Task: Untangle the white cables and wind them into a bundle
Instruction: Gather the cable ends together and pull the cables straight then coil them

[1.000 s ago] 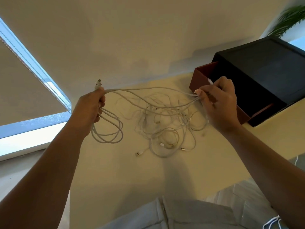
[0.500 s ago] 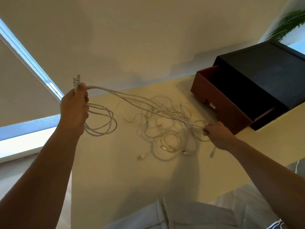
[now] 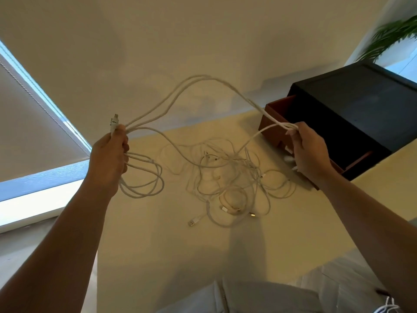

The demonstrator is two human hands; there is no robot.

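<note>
On the pale table [image 3: 158, 245] the main tangle of white cables [image 3: 234, 184] lies loose between both arms. Two raised strands [image 3: 203, 80] arch from fist to fist. The left hand [image 3: 110, 159] grips a hanging coil [image 3: 144, 177], and the right hand [image 3: 309, 154] pinches the strands near the dark box [image 3: 361, 109]. Best play: carry the right hand across and lay the slack as one even loop, no twist. A plug [image 3: 114, 123] pokes above the left fist, so anchor there.

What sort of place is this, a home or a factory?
Most likely a room in a home or small office: a window with a roller blind, a green plant, and a pale table against a plain wall, bearing a black drawer box and loose white cables.
</note>
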